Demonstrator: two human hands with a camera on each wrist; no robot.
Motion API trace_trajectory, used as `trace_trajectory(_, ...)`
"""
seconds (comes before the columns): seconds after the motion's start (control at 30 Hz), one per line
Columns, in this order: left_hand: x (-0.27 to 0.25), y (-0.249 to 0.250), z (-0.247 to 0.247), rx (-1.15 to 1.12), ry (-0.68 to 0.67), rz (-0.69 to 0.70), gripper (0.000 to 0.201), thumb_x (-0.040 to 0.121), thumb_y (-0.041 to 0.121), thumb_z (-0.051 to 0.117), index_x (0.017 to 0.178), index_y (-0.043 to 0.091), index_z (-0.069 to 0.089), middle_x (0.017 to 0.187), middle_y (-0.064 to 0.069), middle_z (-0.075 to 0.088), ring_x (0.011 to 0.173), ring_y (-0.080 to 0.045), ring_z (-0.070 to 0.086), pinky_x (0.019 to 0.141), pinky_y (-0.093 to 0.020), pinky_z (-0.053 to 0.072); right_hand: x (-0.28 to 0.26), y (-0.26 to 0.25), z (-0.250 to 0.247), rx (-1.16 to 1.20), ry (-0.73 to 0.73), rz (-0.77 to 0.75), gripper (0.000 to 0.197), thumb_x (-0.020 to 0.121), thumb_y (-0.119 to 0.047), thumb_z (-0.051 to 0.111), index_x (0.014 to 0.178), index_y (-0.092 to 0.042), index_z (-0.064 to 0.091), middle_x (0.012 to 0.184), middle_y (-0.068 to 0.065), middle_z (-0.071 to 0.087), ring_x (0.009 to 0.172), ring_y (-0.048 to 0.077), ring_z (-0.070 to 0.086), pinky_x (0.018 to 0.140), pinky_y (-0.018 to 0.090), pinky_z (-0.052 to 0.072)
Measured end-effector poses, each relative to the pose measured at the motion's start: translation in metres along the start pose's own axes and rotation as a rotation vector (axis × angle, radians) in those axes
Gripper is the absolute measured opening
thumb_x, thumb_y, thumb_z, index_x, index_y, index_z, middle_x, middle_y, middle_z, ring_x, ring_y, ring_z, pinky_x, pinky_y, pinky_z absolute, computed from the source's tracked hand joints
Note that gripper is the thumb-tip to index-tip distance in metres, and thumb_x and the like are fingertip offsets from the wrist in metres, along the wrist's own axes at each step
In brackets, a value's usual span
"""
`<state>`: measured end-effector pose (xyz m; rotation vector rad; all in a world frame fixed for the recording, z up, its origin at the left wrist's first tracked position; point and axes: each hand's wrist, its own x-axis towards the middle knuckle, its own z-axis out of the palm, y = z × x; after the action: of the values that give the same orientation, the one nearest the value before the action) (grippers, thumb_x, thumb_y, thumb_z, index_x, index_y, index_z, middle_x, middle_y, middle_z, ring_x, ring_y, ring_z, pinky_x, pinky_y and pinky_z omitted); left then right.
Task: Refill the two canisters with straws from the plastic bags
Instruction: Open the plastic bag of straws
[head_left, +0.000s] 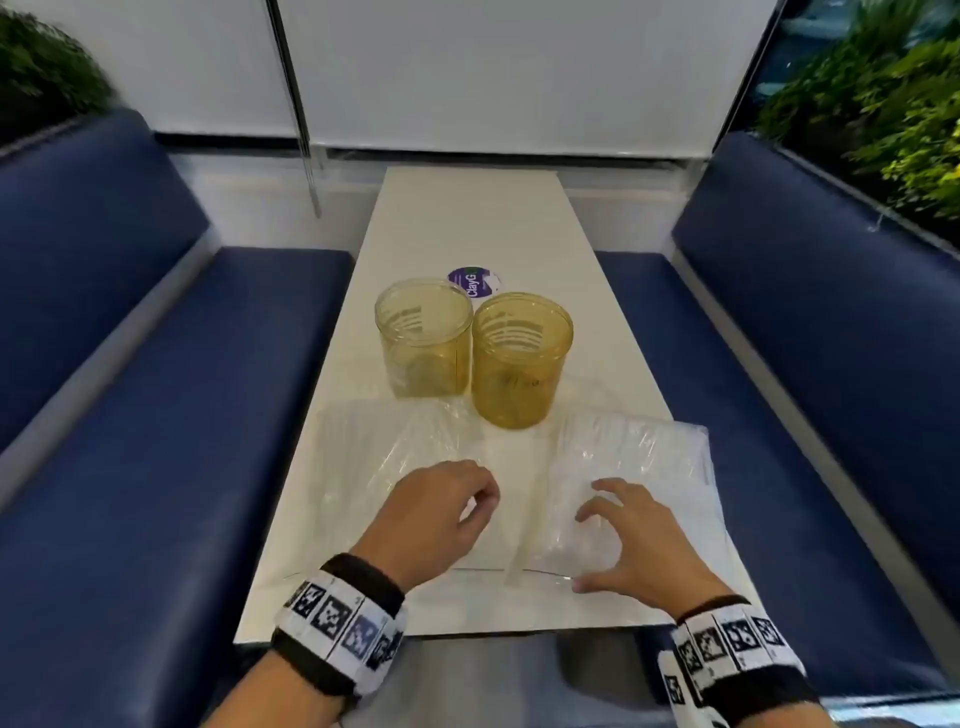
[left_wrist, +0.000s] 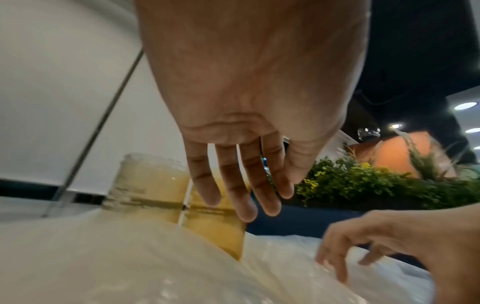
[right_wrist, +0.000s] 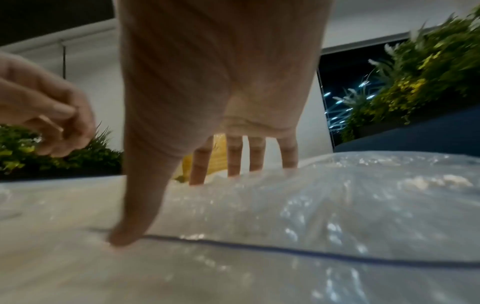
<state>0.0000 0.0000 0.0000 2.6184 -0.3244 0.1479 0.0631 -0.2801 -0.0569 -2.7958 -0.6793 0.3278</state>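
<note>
Two empty yellow see-through canisters stand side by side mid-table, the left canister (head_left: 423, 338) (left_wrist: 148, 185) and the right canister (head_left: 519, 358) (left_wrist: 215, 224). In front of them lie two clear plastic bags of straws. My left hand (head_left: 478, 512) (left_wrist: 244, 197) hovers over the left bag (head_left: 374, 457) (left_wrist: 103, 257), fingers loosely bent, holding nothing. My right hand (head_left: 584, 551) (right_wrist: 176, 205) is spread on the right bag (head_left: 634, 467) (right_wrist: 337, 205); its fingertips (right_wrist: 233, 170) press into the plastic and the thumb touches the zip edge.
The narrow white table (head_left: 467, 218) carries a round purple sticker (head_left: 475, 282) behind the canisters. Blue padded benches (head_left: 156, 415) (head_left: 805, 364) flank it on both sides. A white wall closes the far end, with green plants (head_left: 883, 104) behind the benches.
</note>
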Motion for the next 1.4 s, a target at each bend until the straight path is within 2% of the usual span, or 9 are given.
trace_trajectory(0.23,0.016,0.033,0.039,0.168,-0.191,-0.057,0.023,0.098,0.042,0.045,0.085,0.025,0.053,0.089,0.006,0.063,0.08,-0.017,0.058,0.069,-0.032,0.046,0.008,-0.015,0.031,-0.095,0.168,0.046,0.018,0.082,-0.051,0.071,0.087,-0.036,0.063,0.143,-0.001,0.052,0.135,0.028,0.044,0.107,0.052,0.037)
trace_trajectory(0.4,0.025,0.049,0.044,0.276,-0.24,-0.123,0.036,0.1,0.049,0.042,0.095,0.021,0.064,0.093,-0.002,0.066,0.084,-0.024,0.063,0.072,-0.035,0.048,0.006,-0.029,-0.002,-0.006,0.381,0.034,0.008,0.091,-0.037,0.064,0.088,-0.031,0.06,0.105,-0.011,0.061,0.099,0.016,0.058,0.083,0.037,0.049)
trace_trajectory(0.6,0.044,0.071,0.028,0.018,0.041,-0.196,0.055,0.098,0.065,0.03,0.096,0.027,0.07,0.086,0.007,0.07,0.079,-0.016,0.063,0.064,-0.031,0.043,-0.001,-0.055,-0.069,0.122,0.635,0.037,0.01,0.097,-0.031,0.059,0.094,-0.024,0.065,0.091,-0.01,0.064,0.084,0.013,0.059,0.071,0.035,0.052)
trace_trajectory(0.7,0.053,0.085,0.011,-0.227,0.237,-0.2,0.05,0.097,0.064,0.035,0.084,0.027,0.066,0.073,0.012,0.067,0.067,-0.008,0.06,0.062,-0.031,0.046,-0.006,-0.07,-0.095,0.164,0.676,0.017,0.015,0.099,-0.034,0.055,0.097,-0.024,0.066,0.089,-0.01,0.067,0.081,0.012,0.061,0.07,0.033,0.053)
trace_trajectory(0.9,0.069,0.097,-0.016,-0.545,0.48,-0.201,0.042,0.096,0.056,0.053,0.072,0.024,0.065,0.061,0.009,0.067,0.061,-0.01,0.063,0.063,-0.041,0.054,-0.011,-0.086,-0.128,0.17,0.665,-0.025,0.021,0.103,-0.033,0.048,0.093,-0.024,0.064,0.079,-0.009,0.065,0.07,0.011,0.058,0.061,0.038,0.052)
trace_trajectory(1.03,0.073,0.104,-0.029,-0.771,0.512,-0.174,0.029,0.096,0.032,0.064,0.071,0.017,0.066,0.06,0.004,0.069,0.051,-0.009,0.063,0.063,-0.047,0.058,-0.015,-0.092,-0.137,0.198,0.587,-0.017,0.024,0.102,-0.04,0.043,0.099,-0.027,0.064,0.083,-0.012,0.066,0.073,0.008,0.06,0.064,0.03,0.052)
trace_trajectory(1.17,0.072,0.098,-0.034,-0.77,0.551,-0.121,0.026,0.094,0.025,0.065,0.07,0.017,0.06,0.061,0.001,0.065,0.059,-0.022,0.067,0.061,-0.048,0.056,-0.028,-0.098,-0.135,0.15,0.602,-0.004,0.034,0.095,-0.052,0.05,0.121,-0.031,0.058,0.112,-0.021,0.059,0.097,0.001,0.056,0.074,0.018,0.048)
trace_trajectory(1.27,0.069,0.096,-0.039,-0.751,0.555,-0.097,0.024,0.093,0.024,0.069,0.073,0.014,0.062,0.062,0.001,0.066,0.059,-0.015,0.07,0.059,-0.045,0.058,-0.038,-0.103,-0.13,-0.007,0.692,-0.02,0.029,0.09,-0.049,0.06,0.108,-0.027,0.066,0.102,-0.014,0.06,0.086,0.006,0.055,0.059,0.017,0.044)
trace_trajectory(1.4,0.067,0.097,-0.039,-0.826,0.518,-0.16,0.022,0.084,0.033,0.079,0.076,0.017,0.068,0.067,0.002,0.07,0.058,-0.015,0.071,0.056,-0.038,0.059,-0.035,-0.103,-0.12,0.011,0.825,-0.028,0.012,0.094,-0.027,0.064,0.097,-0.019,0.074,0.089,-0.01,0.067,0.073,0.01,0.061,0.056,0.027,0.054)
